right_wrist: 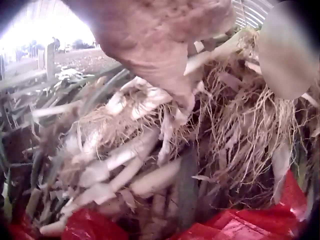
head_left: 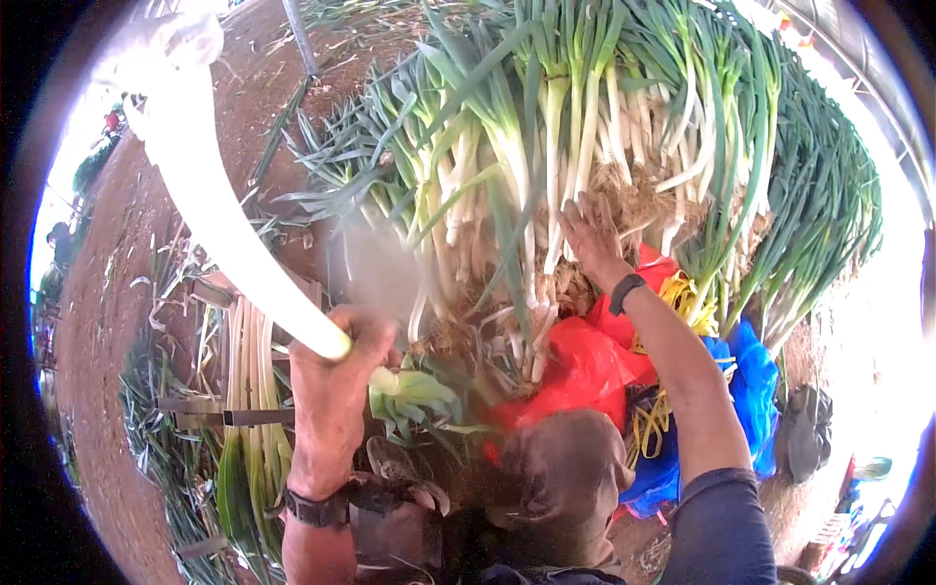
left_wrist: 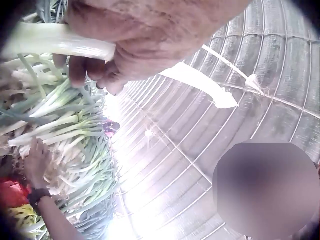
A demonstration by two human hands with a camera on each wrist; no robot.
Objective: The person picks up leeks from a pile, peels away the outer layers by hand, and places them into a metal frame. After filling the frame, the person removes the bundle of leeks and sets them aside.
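My left hand (head_left: 341,390) grips a thick green onion (head_left: 239,244) by its shaft. Its long white part curves up to the upper left in the head view, and cut-looking green leaves (head_left: 419,398) stick out on the other side of the fist. In the left wrist view, more of the pale shaft (left_wrist: 55,42) shows beside the curled fingers. My right hand (head_left: 592,239) lies with extended fingers at the root ends of a large pile of green onions (head_left: 575,88). Close up, the right thumb (right_wrist: 182,102) touches dry skins and tangled roots (right_wrist: 250,125).
Red plastic (head_left: 585,366) lies below the right hand, with yellow ties (head_left: 682,297) and a blue bag (head_left: 751,380) beside it. At the left, a bunch of stalks (head_left: 258,361) lies across dark metal bars (head_left: 255,417). Brown soil (head_left: 107,302) extends beyond.
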